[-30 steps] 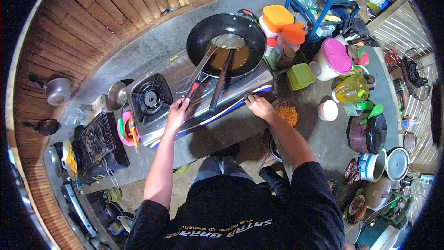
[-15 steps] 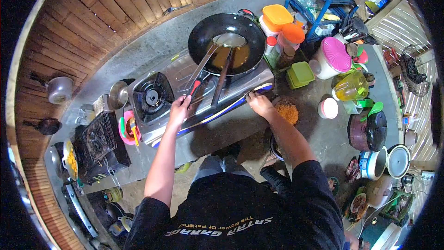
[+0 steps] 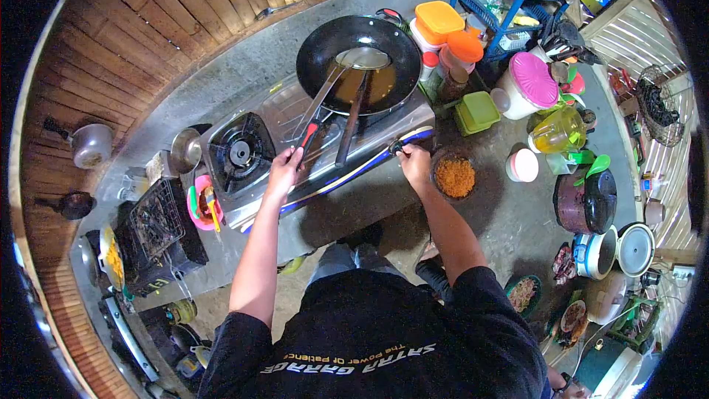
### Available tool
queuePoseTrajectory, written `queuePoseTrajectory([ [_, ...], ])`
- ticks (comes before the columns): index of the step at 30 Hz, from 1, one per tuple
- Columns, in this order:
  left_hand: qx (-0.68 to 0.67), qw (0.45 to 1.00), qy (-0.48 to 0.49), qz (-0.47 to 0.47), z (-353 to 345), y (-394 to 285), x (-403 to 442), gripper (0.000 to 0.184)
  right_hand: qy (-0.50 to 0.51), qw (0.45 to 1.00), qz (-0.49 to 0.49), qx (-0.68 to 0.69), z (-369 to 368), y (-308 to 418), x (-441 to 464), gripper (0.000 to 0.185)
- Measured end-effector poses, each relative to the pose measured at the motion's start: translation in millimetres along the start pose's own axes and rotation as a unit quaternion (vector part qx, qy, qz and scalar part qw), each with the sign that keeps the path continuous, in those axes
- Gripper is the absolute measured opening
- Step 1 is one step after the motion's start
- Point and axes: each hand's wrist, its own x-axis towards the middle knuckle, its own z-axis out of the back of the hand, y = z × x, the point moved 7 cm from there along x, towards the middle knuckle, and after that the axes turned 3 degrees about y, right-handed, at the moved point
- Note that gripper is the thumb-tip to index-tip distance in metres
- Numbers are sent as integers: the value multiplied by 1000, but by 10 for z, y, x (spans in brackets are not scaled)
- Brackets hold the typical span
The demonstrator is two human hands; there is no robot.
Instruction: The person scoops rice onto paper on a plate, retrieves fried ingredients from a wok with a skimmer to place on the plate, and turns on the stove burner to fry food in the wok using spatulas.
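One strainer (image 3: 362,58) lies with its mesh head inside the one wok (image 3: 316,53), over brown liquid (image 3: 381,84); the fingers of the left hand (image 3: 283,170) are wrapped around its red-and-black handle. One dark-handled tool (image 3: 351,124) also leans in the wok. The fingers of the right hand (image 3: 413,162) are closed on one knob (image 3: 396,148) at the stove's front. Judging by this view, the liquid is already in the wok, while orange food (image 3: 455,178) sits apart in one bowl (image 3: 444,157) on the counter (image 3: 489,157). The stove (image 3: 276,114) shows one bare burner (image 3: 240,152); the wok covers its other side.
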Motion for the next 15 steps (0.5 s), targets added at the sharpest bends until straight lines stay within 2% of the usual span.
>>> queuePoseTrajectory([
  [3,1,1000,1,-4,-10,-21,-14,24,106,978,79,-161,-60,182,71,14],
  [4,1,1000,2,1,-16,-34,-25,24,154,950,146,-228,-171,168,69,15],
  [8,-14,1000,-10,1,-32,-12,-20,24,181,836,358,-376,-231,406,9,19],
  [11,-10,1000,-16,-7,-26,19,8,24,212,787,417,-403,-245,501,-5,17],
  [14,-14,1000,-3,-6,-12,56,41,24,236,765,438,-409,-290,525,-14,14],
  [15,-19,1000,5,-5,-26,21,21,24,226,776,436,-396,-282,517,-16,14],
])
